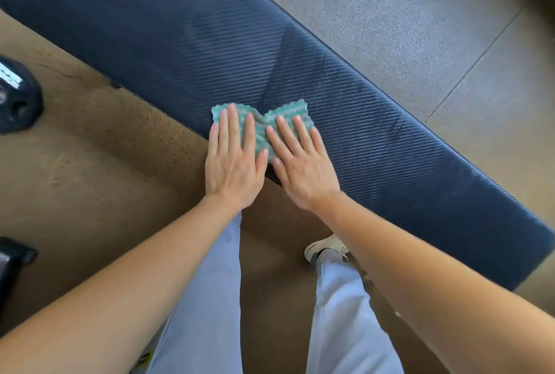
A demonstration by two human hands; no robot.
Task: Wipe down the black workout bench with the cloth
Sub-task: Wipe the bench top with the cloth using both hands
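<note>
The black workout bench (180,43) has a ribbed, carbon-weave pad and runs diagonally from the upper left to the lower right. A teal cloth (288,111) with a wavy pattern lies bunched on the pad near its closer edge. My left hand (232,163) and my right hand (300,166) lie side by side, palms down. Their fingers are stretched flat over the cloth and press it onto the pad. The hands hide most of the cloth. Faint wipe streaks show on the pad beyond it.
Brown floor matting (90,178) lies on my side of the bench and grey tiles (420,13) beyond it. A dark weight plate (18,97) sits at the left edge, with another dark object (12,259) below it. My legs and a white shoe (326,246) stand close to the bench.
</note>
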